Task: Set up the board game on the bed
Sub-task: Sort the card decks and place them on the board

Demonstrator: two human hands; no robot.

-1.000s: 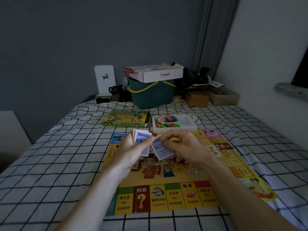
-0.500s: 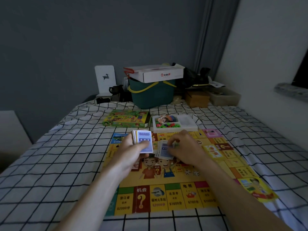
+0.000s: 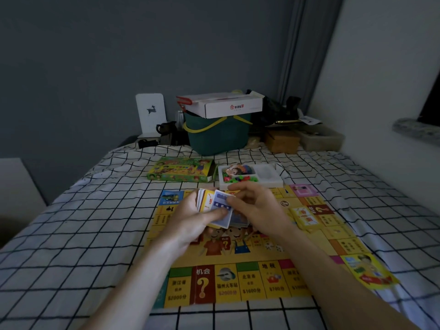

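Note:
The yellow game board point(image 3: 259, 277) lies flat on the checked bed sheet. Over its middle my left hand point(image 3: 195, 217) grips a stack of cards point(image 3: 207, 201), thumb across the front. My right hand point(image 3: 257, 206) pinches the top edge of a blue card point(image 3: 222, 207) at the front of that stack. A small pile of blue cards point(image 3: 240, 221) lies on the board just under my hands. A short stack of yellow cards point(image 3: 306, 216) rests on the board to the right.
Beyond the board sit the green game box point(image 3: 181, 170) and a white tray of game pieces point(image 3: 250, 178). A green bucket point(image 3: 216, 134) topped by a white carton stands at the bed's far end, with brown boxes to its right. A wall runs along the right.
My right hand laid a blue card on the pile on the board, then came back up to the stack. It now pinches the front blue card.

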